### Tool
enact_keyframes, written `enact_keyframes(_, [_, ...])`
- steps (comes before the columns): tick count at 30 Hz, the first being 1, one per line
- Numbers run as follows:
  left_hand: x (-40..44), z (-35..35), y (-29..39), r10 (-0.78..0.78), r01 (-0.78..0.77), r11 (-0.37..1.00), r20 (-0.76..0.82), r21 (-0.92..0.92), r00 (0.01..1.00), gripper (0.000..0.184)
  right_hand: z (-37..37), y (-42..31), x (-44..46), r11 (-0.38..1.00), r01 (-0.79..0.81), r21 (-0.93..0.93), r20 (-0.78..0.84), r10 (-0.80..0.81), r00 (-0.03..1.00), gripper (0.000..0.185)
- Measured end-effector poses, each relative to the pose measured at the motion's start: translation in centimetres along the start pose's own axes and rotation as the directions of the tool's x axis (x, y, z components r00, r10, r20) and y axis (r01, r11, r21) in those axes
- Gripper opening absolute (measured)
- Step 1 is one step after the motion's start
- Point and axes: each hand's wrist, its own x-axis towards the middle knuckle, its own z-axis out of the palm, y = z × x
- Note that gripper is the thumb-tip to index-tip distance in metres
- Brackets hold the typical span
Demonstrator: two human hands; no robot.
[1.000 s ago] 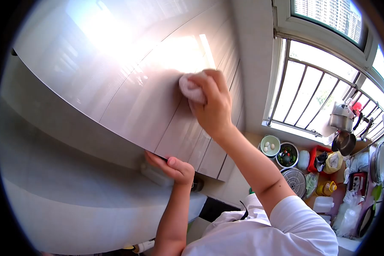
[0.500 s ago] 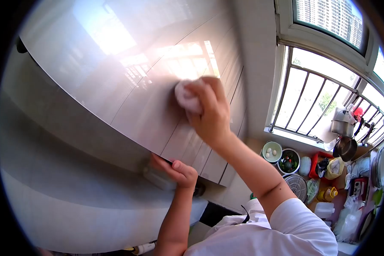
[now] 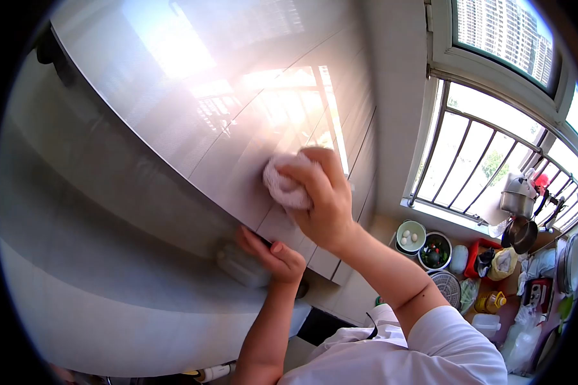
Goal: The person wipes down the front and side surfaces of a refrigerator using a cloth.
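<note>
A bunched pale cloth (image 3: 285, 181) is pressed against the glossy light cabinet panel (image 3: 231, 160). My right hand (image 3: 327, 202) grips that cloth, its fingers curled round it, on the lower part of the panel. Below it, my left hand (image 3: 273, 258) supports the panel's bottom edge, with the fingers behind the edge and the thumb in front. Bright window reflections lie on the panel above the cloth.
At the right is a barred window (image 3: 481, 147) with a steel pot (image 3: 517, 196) and a dark pan (image 3: 522, 234) hanging by it. Below stand a bowl of eggs (image 3: 410, 237), a bowl of greens (image 3: 435, 250), a grey strainer (image 3: 446, 287) and an oil bottle (image 3: 490, 301).
My right hand has moved down the panel with the cloth. My left hand stays at the bottom edge. The view has shifted slightly.
</note>
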Motion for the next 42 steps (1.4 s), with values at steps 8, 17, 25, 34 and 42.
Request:
enact_keyframes(8, [-0.2, 0.0, 0.2, -0.011, 0.01, 1.0, -0.022, -0.026, 1.0, 0.063, -0.1, 1.7, 0.6, 0.991, 0.077, -0.107, -0.029, -0.08, 0.996, 0.044])
enact_keyframes(17, [0.0, 0.5, 0.1, -0.008, 0.004, 0.995, -0.045, -0.098, 0.999, 0.061, -0.2, 0.9, -3.9, 0.995, 0.093, -0.027, 0.043, -0.091, 0.995, 0.044])
enact_keyframes(25, [0.1, 0.2, -0.1, 0.028, -0.028, 0.999, -0.015, -0.021, 1.0, 0.061, -0.3, 1.4, -0.4, 0.996, 0.068, -0.054, -0.013, -0.069, 0.998, 0.048])
enact_keyframes(34, [-0.1, 0.2, 0.0, 0.007, -0.007, 1.0, -0.019, -0.011, 1.0, 0.06, 0.3, 1.9, 1.7, 0.984, 0.138, -0.112, -0.09, -0.148, 0.985, 0.045])
enact_keyframes(42, [-0.4, 0.1, -0.3, 0.017, -0.018, 0.999, -0.029, -0.034, 0.999, 0.059, -0.1, 1.2, -1.0, 0.988, 0.133, -0.08, -0.042, -0.136, 0.99, 0.044])
